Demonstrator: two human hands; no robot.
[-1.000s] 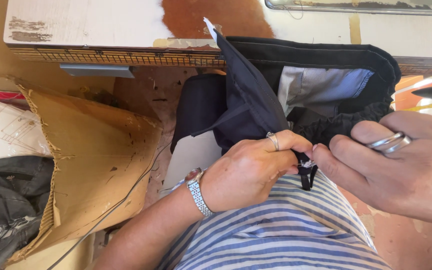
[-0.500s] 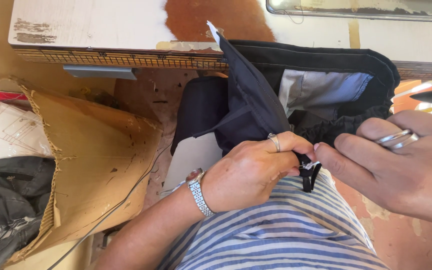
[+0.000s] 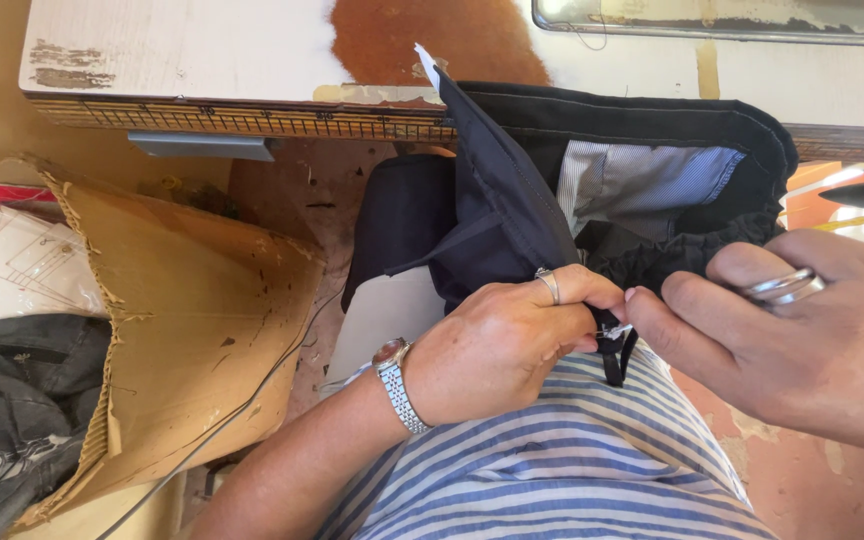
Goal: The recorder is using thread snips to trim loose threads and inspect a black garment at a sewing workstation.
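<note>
The worn white bench (image 3: 202, 45) lies beyond the fingers, with the dark garment (image 3: 512, 200) draped off its edge down toward the striped shirt (image 3: 552, 470). Its pale striped lining (image 3: 642, 180) shows just above the right hand (image 3: 802, 350). A torn cardboard box (image 3: 182, 330) stands well off to the left of the left hand (image 3: 497, 345), with a black bag (image 3: 12, 400) past it.

Both hands meet at a short black strap (image 3: 612, 355) hanging from the garment's edge. The left fingers (image 3: 592, 295) are pinched narrow on the cloth where the strap starts; the right fingers (image 3: 667, 320) close in beside them, touching the same spot. To my eye, the work goes best with the left pinch firm and the cloth taut between the 2 hands, so the small strap stays steady under the fingertips
</note>
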